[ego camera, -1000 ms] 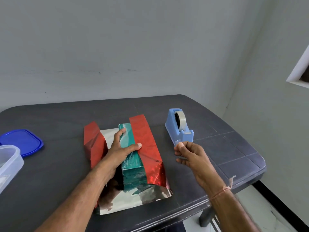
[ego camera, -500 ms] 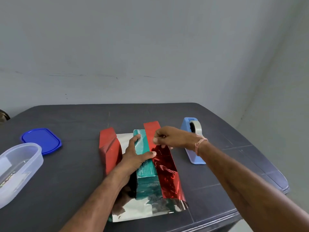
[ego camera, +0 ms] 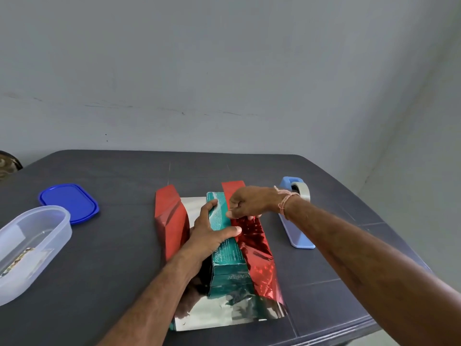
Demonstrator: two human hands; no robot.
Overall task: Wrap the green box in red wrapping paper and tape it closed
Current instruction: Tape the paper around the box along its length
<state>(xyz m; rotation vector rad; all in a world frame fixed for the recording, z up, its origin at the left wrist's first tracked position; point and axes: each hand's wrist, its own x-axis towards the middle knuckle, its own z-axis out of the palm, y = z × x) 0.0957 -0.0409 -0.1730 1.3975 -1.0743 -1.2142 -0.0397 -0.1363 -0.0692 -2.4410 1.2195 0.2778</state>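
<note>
Green box [ego camera: 225, 248]: long glossy teal carton with white lettering, lying mid-bench on the paper's silver inside.
Red wrapping paper [ego camera: 258, 258]: crinkled metallic foil. The right flap is folded onto the box's top edge and the left flap stands loose beside the box.
Left hand [ego camera: 208, 237]: pressed on the box top, fingers apart, thumb reaching to the red flap's edge.
Right hand [ego camera: 249, 203]: fingers curled together, pinching the red flap toward the far end of the box.
Tape dispenser [ego camera: 296, 233]: pale blue plastic with a clear roll, just right of the paper.
Bench [ego camera: 112, 270]: dark, matte, faintly gridded.
</note>
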